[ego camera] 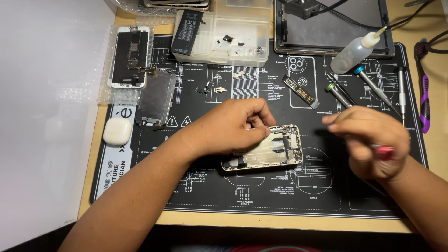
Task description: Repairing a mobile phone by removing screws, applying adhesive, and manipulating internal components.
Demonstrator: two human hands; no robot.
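— Two hands over the mat point(154, 186). What do we hold?

— Our left hand point(228, 126) pinches the upper edge of the phone shell point(263, 151), which lies open at the mat's middle. Our right hand point(368, 140) is blurred, closed on a red-ended tool point(383, 151), near the shell but apart.

— Free room?

— Mostly the mat's front part. Behind lie screwdrivers point(368, 84), a bottle point(357, 51), a parts tray point(233, 39); at left an earbud case point(117, 130) on the mat's edge.
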